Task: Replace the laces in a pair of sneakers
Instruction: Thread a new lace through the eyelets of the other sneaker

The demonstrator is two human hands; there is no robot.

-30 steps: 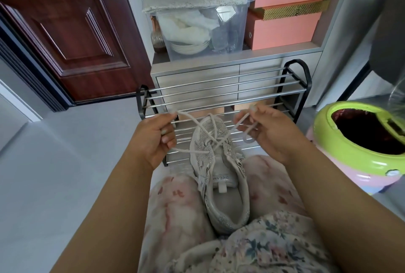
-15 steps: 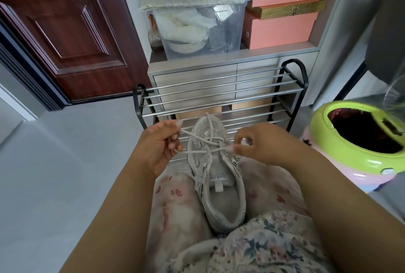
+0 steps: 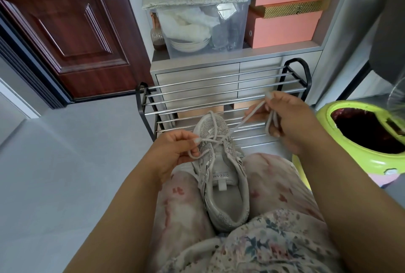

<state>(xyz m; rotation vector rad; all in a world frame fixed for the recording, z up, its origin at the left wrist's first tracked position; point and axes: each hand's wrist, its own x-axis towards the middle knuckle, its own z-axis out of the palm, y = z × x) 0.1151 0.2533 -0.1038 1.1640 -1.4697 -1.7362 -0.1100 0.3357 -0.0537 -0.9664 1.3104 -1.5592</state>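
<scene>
Sneaker: grey mesh sneaker (image 3: 221,176) is wedged between the knees, toe away
Lace: white cord lace (image 3: 245,120) is pinched by left hand (image 3: 173,152); gripped and drawn taut by right hand (image 3: 285,117)

Grey sneaker (image 3: 221,176) I saw wedged between the knees, toe away, just right of my left hand (image 3: 175,152), white lace (image 3: 245,119) stretched up to my right hand (image 3: 285,117)

My one camera sits on my head, looking forward and down from close above my left hand (image 3: 175,152) and right hand (image 3: 289,119); beyond them the rack (image 3: 219,88), past my left the floor (image 3: 65,163).
</scene>
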